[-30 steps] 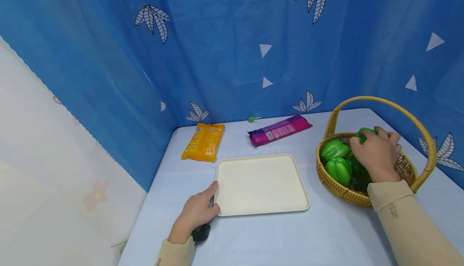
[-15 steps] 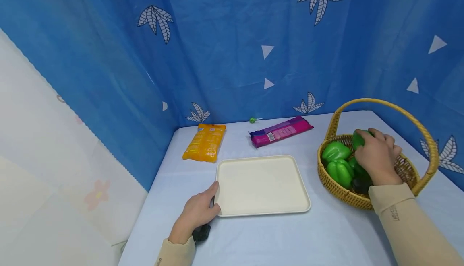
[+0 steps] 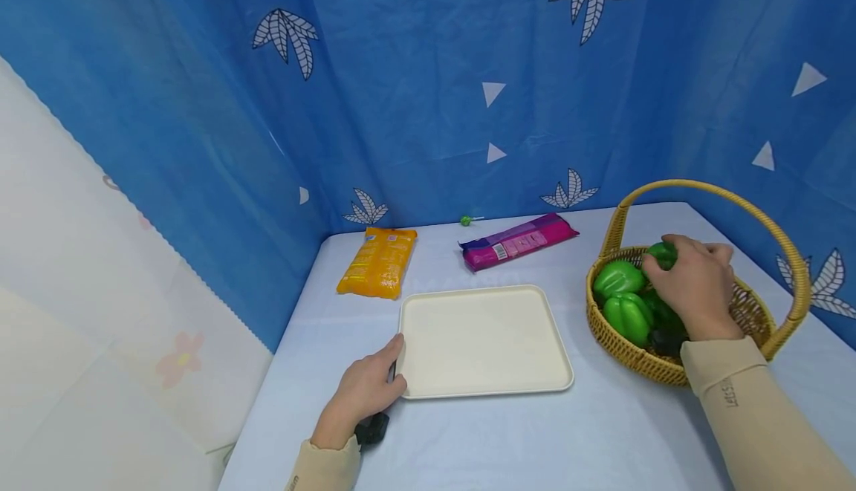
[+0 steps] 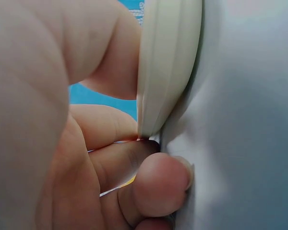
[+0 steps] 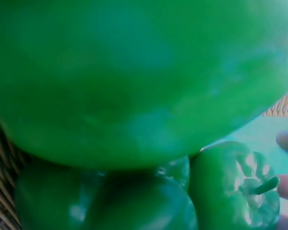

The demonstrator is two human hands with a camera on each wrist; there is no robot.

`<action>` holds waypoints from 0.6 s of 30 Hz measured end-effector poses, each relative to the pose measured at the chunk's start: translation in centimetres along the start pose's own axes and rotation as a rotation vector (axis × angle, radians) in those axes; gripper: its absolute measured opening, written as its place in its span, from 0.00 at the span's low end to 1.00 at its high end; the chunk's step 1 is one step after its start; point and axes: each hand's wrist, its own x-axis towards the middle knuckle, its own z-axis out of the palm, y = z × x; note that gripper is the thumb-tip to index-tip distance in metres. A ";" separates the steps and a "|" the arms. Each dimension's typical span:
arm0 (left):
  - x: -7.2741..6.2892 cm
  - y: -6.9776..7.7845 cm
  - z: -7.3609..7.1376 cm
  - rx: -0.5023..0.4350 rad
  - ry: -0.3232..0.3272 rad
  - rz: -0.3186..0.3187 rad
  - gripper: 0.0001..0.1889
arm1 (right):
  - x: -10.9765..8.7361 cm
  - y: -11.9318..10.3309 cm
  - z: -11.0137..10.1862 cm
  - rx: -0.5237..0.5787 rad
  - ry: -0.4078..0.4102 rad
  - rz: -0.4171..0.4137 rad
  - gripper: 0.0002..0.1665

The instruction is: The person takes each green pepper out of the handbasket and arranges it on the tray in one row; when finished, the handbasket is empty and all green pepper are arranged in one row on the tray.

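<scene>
My left hand point(image 3: 364, 387) is at the left edge of a cream rectangular tray point(image 3: 484, 342). Its thumb and index finger hold the tray rim point(image 4: 165, 62), the other fingers curling beside and under it. Over at the right, my right hand point(image 3: 695, 283) reaches into a wicker basket point(image 3: 631, 361) and grips a green bell pepper point(image 3: 662, 255), partly covered by the fingers. Close to the right wrist camera, a large green pepper point(image 5: 134, 86) fills most of the view. Below it lie more green peppers, one showing its stem point(image 5: 266, 186). My palm hides part of the basket's contents.
An orange packet point(image 3: 379, 262) lies behind the tray to the left. A purple and pink packet point(image 3: 518, 242) lies farther back, near a small green lollipop point(image 3: 466, 220). The basket's tall handle point(image 3: 735, 205) arches above the right hand. A blue curtain point(image 3: 428, 105) hangs behind the table.
My right hand has shifted slightly within the basket, and the pepper at its fingers has turned and moved a little left. The left hand and tray stay put.
</scene>
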 end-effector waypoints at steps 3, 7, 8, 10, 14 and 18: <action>0.1 0.0 0.0 -0.001 -0.014 -0.009 0.39 | 0.2 0.2 0.1 -0.012 -0.095 0.015 0.46; 0.1 0.0 0.0 -0.001 -0.024 -0.014 0.39 | 0.4 0.6 0.4 0.004 -0.146 0.007 0.51; 0.1 0.0 -0.1 -0.001 -0.022 -0.012 0.39 | 0.4 0.6 0.4 0.013 -0.148 0.006 0.51; 0.1 0.1 -0.1 -0.005 -0.019 -0.008 0.39 | 0.3 0.8 0.5 0.025 -0.149 -0.001 0.50; 0.1 0.1 -0.2 -0.006 -0.013 0.000 0.39 | 0.2 0.8 0.4 0.031 -0.139 -0.006 0.45; 0.1 0.0 -0.1 0.001 -0.007 -0.001 0.38 | 0.0 0.7 0.2 0.027 -0.105 -0.004 0.36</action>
